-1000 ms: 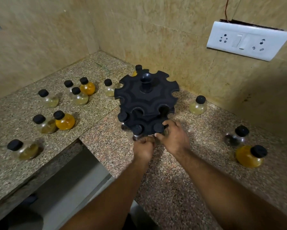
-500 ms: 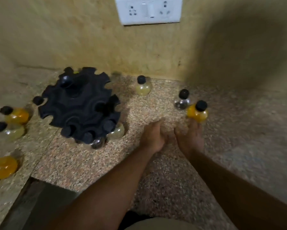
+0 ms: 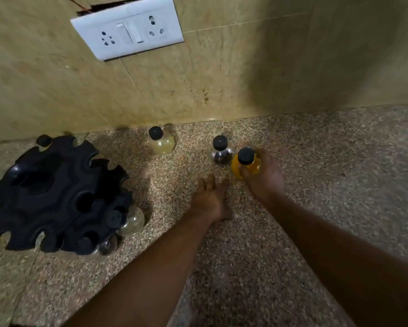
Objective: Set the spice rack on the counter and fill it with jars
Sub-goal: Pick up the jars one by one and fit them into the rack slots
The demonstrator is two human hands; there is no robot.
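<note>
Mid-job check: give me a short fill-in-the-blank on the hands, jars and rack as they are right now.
1. The right hand grips the round black-capped glass jar whose contents are ___.
2. The left hand holds ___.
3. The black plastic notched spice rack stands on the speckled granite counter, to the ___ of both hands.

Missing words: orange; nothing; left.

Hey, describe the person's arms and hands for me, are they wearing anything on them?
The left hand and right hand are bare: no gloves, and no rings that I can make out in this slightly blurred view. The left forearm and right forearm are bare too, with no sleeve, watch or bracelet showing up to the picture's edge.
</note>
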